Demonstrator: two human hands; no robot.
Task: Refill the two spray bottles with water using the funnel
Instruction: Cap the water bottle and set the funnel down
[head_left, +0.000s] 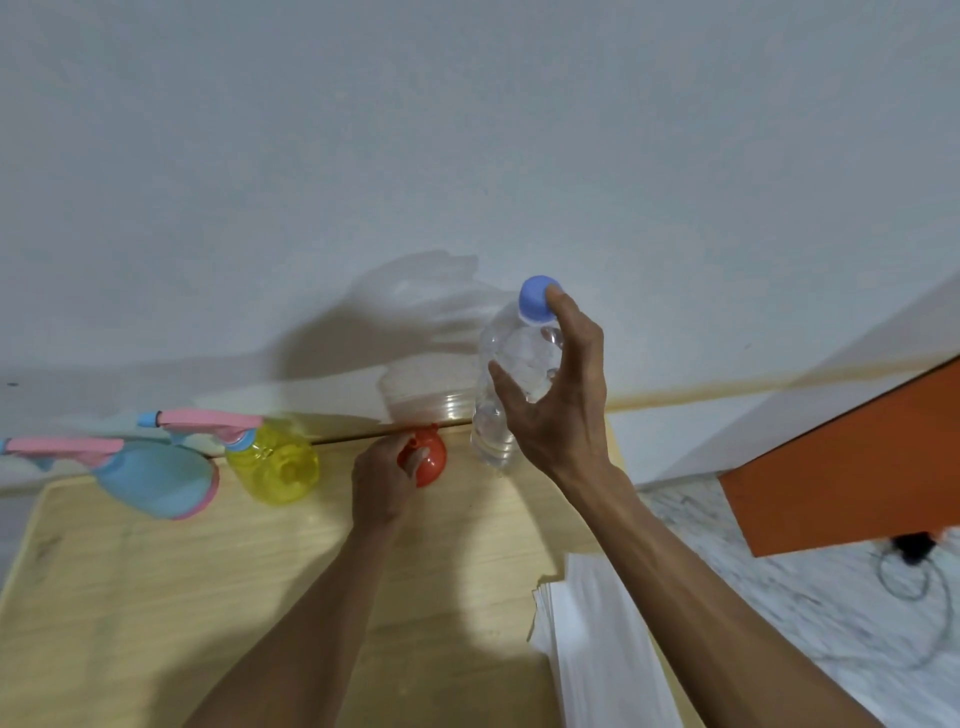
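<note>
White wall stands behind a wooden table (156, 571). On its far edge stand a blue sprayer (156, 480) and a yellow sprayer (275, 465), both with pink heads. To their right the left hand (379, 488) curls its fingers around the red funnel (431, 457). The right hand (561, 400) grips a capped water bottle (514, 364), thumb on its side, one finger at the blue cap (537, 299). White papers (597, 649) lie at the near right.

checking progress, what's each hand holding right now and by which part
Left hand grips the red funnel by its rim. Right hand holds the water bottle around its upper body, near the cap.
</note>
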